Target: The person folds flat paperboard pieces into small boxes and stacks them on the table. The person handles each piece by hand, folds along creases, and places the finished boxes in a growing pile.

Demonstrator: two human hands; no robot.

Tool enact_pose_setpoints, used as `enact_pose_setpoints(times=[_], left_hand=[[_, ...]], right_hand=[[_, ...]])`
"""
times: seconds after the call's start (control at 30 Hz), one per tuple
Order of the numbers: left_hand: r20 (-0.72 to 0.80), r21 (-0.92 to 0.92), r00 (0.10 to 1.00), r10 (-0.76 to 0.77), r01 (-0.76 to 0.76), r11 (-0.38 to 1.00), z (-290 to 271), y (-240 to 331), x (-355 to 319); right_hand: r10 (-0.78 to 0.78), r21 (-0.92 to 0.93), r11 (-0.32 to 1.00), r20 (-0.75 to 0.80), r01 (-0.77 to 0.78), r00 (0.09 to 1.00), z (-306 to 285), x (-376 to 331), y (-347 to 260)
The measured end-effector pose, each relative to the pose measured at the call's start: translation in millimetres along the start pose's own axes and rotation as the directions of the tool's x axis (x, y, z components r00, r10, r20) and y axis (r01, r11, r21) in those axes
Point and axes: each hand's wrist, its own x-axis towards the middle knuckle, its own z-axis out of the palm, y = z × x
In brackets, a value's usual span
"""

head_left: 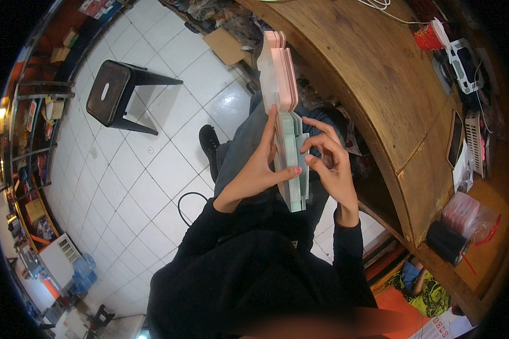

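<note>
A long block of thin, flat pieces stands on edge over my lap, its pink part (pixel 283 79) at the far end and its pale green part (pixel 291 147) nearer to me. They look like stacked card or plastic pieces; their exact kind is unclear. My left hand (pixel 260 166) grips the block, fingers along its left face and thumb pressed on the green edges. On the other side, my right hand (pixel 332 161) has thumb and curled forefinger close together at the green edge, where a few pieces stick out unevenly.
A wooden desk (pixel 356 56) curves along the right, holding a red cup (pixel 428 38), a black spool (pixel 447 243) and a pink roll in plastic (pixel 461 210). A dark metal stool (pixel 110 93) stands on white tiles at left. Shelves (pixel 39 113) line the far left.
</note>
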Motion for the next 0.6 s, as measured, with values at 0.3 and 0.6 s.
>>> enact_pose_setpoints(times=[0.3,0.6], left_hand=[[-0.003,0.0,1.0,0.014,-0.014,1.0,0.0,1.4,-0.2],[0.002,0.001,1.0,0.01,-0.01,1.0,-0.7,-0.3,-0.7]], right_hand=[[0.035,0.015,0.999,-0.019,-0.035,0.999,6.4,0.5,-3.3],[0.006,-0.013,1.0,0.029,-0.005,1.0,3.4,1.6,-0.2]])
